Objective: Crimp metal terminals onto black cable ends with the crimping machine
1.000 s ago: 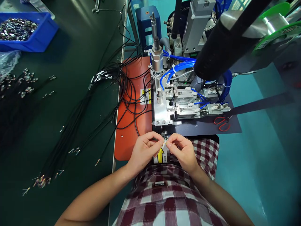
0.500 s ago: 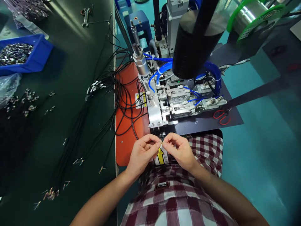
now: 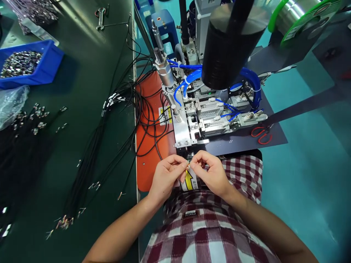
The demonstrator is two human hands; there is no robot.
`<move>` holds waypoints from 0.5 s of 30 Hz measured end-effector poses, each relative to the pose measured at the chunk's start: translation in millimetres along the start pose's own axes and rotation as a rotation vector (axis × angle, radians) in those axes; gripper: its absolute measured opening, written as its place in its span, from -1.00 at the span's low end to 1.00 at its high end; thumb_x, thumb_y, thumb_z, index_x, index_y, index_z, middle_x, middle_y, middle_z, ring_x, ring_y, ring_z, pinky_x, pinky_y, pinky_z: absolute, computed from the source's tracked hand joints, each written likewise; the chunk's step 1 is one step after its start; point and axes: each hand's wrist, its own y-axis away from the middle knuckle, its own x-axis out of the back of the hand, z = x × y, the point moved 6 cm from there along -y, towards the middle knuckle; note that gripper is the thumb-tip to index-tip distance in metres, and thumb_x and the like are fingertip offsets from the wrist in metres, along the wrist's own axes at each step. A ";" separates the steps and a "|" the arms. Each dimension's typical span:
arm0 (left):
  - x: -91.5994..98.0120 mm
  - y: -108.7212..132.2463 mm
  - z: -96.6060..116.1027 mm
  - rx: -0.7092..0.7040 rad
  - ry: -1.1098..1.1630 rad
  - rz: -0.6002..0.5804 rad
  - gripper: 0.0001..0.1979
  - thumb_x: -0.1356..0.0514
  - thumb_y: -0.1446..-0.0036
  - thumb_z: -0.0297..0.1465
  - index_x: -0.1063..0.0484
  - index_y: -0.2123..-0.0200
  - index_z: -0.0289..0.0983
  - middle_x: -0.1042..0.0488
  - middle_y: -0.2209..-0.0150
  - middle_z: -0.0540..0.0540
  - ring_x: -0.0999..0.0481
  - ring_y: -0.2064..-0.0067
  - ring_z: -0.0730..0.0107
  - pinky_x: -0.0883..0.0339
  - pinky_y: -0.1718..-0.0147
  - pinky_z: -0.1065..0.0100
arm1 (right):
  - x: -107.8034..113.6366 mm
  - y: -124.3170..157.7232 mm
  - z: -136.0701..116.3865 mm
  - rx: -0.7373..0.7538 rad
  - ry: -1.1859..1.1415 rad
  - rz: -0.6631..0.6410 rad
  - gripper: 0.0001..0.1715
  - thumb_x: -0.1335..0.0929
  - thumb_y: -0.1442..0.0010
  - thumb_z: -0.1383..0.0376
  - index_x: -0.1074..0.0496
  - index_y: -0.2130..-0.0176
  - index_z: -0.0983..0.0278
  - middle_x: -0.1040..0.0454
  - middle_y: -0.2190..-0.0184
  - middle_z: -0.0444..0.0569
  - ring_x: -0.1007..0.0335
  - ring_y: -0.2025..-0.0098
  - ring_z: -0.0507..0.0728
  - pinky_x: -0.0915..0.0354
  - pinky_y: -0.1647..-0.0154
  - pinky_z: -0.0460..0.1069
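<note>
My left hand [image 3: 168, 176] and my right hand [image 3: 210, 171] meet fingertip to fingertip in front of the machine [image 3: 183, 135]. Both are closed in a pinch. Between them show the fine coloured wire ends [image 3: 188, 164] of a cable, mostly covered by my fingers. Just below the fingertips is a white label with a yellow arrow [image 3: 189, 180]. Black cables [image 3: 148, 117] run in loops over the machine's red base [image 3: 145, 175] to the left of my hands.
On the dark green table [image 3: 90, 80] lie a bundle of black cables [image 3: 87, 153] with bare wire ends, a blue bin [image 3: 52, 62] of small metal connectors, and a wrench [image 3: 101, 20]. Red-handled scissors [image 3: 261, 135] lie right of the machine. A solder wire spool [image 3: 296, 16] stands behind.
My fingertips stay together, with slightly more of the coloured wire ends showing between them. The whole view has shifted a little; the things around have not moved.
</note>
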 end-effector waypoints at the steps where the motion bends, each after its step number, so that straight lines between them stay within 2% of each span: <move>1: -0.2 -0.2 -0.1 0.001 -0.003 0.000 -0.79 -0.29 -0.08 -0.29 -0.39 0.36 -0.31 -0.38 0.65 0.05 -0.20 0.66 0.63 -0.01 0.65 0.54 | -0.3 -0.2 1.1 -0.015 -0.013 0.003 -0.88 -0.34 -0.14 0.39 -0.38 0.45 0.27 -0.37 0.49 -0.15 -0.24 0.46 0.01 -0.20 0.42 -0.07; 6: -1.5 0.8 1.0 -0.002 -0.047 0.001 -0.78 -0.26 -0.11 -0.25 -0.39 0.34 -0.31 -0.28 0.69 0.11 -0.12 0.66 0.65 0.03 0.68 0.56 | -2.3 -0.2 6.4 -0.106 -0.083 -0.003 -0.88 -0.36 -0.14 0.35 -0.37 0.45 0.27 -0.33 0.54 -0.18 -0.19 0.51 0.00 -0.16 0.47 -0.08; 15: 0.4 4.2 2.8 -0.014 -0.098 -0.023 -0.75 -0.29 -0.07 -0.22 -0.41 0.32 -0.29 -0.17 0.64 0.15 -0.09 0.64 0.66 -0.02 0.68 0.57 | -1.8 1.5 3.2 -0.043 -0.064 0.007 -0.84 -0.35 -0.17 0.31 -0.35 0.44 0.26 -0.30 0.51 -0.16 -0.17 0.48 0.01 -0.16 0.44 -0.07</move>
